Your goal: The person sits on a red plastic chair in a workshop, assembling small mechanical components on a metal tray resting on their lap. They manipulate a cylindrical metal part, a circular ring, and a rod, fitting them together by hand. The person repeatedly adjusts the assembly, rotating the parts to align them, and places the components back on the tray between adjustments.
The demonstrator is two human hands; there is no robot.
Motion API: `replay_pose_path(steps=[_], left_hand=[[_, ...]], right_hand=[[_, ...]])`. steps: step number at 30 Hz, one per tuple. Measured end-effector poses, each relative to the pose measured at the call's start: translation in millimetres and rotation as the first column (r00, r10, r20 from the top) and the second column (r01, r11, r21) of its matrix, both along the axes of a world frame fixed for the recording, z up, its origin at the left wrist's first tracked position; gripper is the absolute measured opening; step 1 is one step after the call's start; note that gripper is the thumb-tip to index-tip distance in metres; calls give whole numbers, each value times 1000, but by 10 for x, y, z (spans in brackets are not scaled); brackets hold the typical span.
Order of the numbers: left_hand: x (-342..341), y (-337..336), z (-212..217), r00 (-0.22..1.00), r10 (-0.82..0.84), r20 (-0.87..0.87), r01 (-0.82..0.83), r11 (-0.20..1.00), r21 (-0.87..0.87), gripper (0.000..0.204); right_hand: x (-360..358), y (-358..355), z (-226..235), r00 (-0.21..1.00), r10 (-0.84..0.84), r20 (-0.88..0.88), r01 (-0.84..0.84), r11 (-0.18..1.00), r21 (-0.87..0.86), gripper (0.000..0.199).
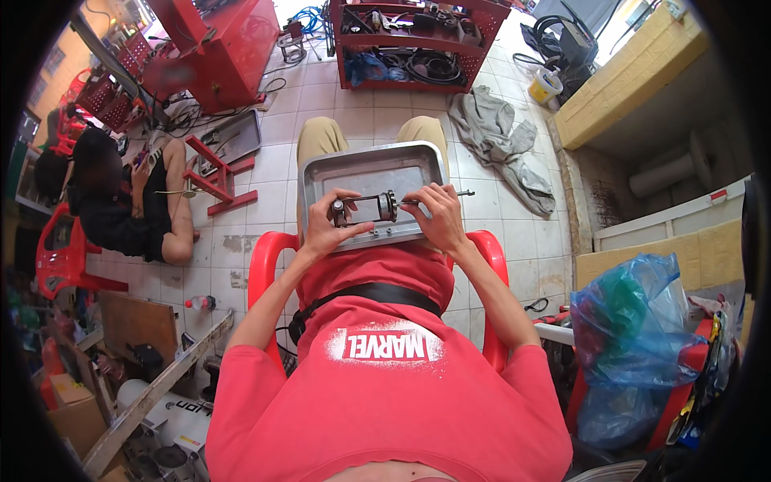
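A metal tray (377,165) rests on my lap. Over it I hold a metal part (387,206) with two parallel rods and a round, dark ring-shaped end on the right. My left hand (333,221) is closed round the left end of this part, beside a small cylindrical knob. At the ring end, my right hand (435,213) pinches a thin metal rod-like tool (459,194), which sticks out to the right past my fingers. Its tip meets the ring end, though the exact contact is too small to tell. Some small pieces lie at the tray's near edge.
A red tool cart (401,60) stands ahead, with a grey cloth (498,145) on the floor to its right. At the left, another person (120,193) sits low beside a red metal stand (221,173). Blue plastic bags (630,321) hang at the right. Red chair arms (265,261) flank me.
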State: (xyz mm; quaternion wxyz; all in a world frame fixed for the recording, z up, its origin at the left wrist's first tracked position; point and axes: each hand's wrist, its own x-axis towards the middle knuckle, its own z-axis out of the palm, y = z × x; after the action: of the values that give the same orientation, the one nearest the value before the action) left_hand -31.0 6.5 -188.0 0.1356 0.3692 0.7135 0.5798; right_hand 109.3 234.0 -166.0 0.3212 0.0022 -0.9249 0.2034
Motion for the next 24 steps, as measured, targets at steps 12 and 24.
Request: replay_pose_path(steps=[12, 24], left_hand=[[-137, 18, -168, 999, -47, 17, 48, 999, -17, 61], [-136, -21, -143, 995, -95, -11, 95, 995, 22, 59]], right_hand=[[3, 44, -96, 990, 11, 137, 1, 996, -90, 13], [-11, -58, -96, 984, 12, 179, -7, 1000, -29, 10]])
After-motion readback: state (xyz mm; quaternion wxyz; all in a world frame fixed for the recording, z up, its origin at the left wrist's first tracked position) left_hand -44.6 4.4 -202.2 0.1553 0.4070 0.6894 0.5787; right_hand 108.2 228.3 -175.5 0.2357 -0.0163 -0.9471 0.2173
